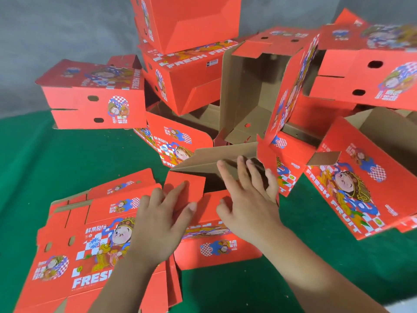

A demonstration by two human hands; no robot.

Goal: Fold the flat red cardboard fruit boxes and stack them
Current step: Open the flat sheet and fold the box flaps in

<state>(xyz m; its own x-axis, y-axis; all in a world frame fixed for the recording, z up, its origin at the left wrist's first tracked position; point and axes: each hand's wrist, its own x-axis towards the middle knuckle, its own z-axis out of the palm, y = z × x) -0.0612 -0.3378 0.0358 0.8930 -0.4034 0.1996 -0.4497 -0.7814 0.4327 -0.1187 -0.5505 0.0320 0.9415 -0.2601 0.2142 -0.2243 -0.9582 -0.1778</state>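
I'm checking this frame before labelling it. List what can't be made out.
- Head view: the inside of the half-folded box is hidden behind the right hand.
- The flat boxes run off the bottom edge, so no count.
- The top-right box is blurred; its print is unreadable.
- The top of the stack is cut off.

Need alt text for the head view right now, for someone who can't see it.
Both hands work a half-opened red fruit box on a green cloth: left hand presses a flap, right hand reaches inside. Flat boxes lie left; folded boxes pile behind.
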